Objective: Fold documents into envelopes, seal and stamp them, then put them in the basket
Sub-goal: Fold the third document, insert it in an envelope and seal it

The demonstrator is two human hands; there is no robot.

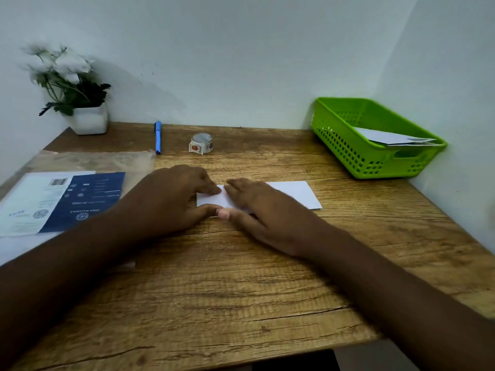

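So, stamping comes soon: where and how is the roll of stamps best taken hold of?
Pinch the stamp roll across its round sides, coming from above. It appears to lie on its flat face near the table's back edge, a loose stamp hanging toward the front, with the blue pen well clear to its left.

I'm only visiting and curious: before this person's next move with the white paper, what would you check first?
1. Both hands on the white paper: ok; left hand and right hand press it flat.
2. Paper lies flat on the wooden table: ok.
3. Fold finished and even: cannot tell, hands cover it.
4. Roll of stamps on the table: ok, behind the hands.
5. Green plastic basket has room: ok, it holds one white envelope, tilted.
6. Whether the paper is a document or an envelope: cannot tell.
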